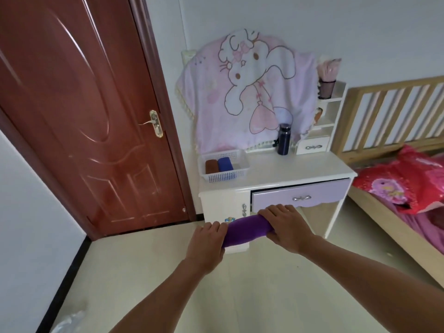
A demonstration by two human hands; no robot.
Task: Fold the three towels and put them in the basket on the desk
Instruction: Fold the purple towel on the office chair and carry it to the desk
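Holding a rolled purple towel (pixel 247 229) in the air short of the surface (pixel 300 167), the left hand (pixel 206 243) and right hand (pixel 287 228) each had a closed grip round one end, fingers curled over it; a brown towel (pixel 211 166) and a blue towel (pixel 225 163) lay side by side in the white basket (pixel 227 177) at the surface's left end.

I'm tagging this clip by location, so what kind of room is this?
Most likely a bedroom: a wooden slatted bed frame with red floral bedding, beside a white dressing desk with a lilac drawer.
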